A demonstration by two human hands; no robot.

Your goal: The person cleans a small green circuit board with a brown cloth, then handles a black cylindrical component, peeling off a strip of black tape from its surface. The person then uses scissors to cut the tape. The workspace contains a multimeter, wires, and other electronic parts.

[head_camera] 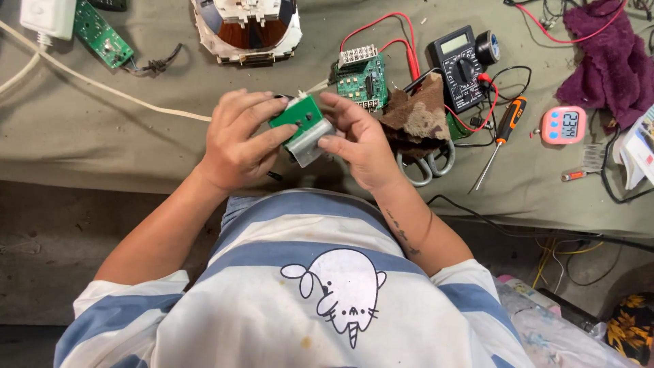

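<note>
Small green circuit board (297, 113) with grey metal heatsink (310, 141) gripped between left hand (235, 140) and right hand (357, 143), raised just nearer than the larger green board (362, 82), presumably for close inspection.

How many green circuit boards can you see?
3: one small board held in both hands, one board on the table just beyond them, one long board top left. Others may be hidden.

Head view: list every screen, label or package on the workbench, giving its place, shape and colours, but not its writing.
Multimeter: right of centre, black box, grey rectangular screen, round dial.
Timer: further right, small pink rounded case, pale screen, blue buttons.
Printed package: right edge, white with coloured print, only partly in view.
No label shows on the green board held by the left hand and right hand.
</note>
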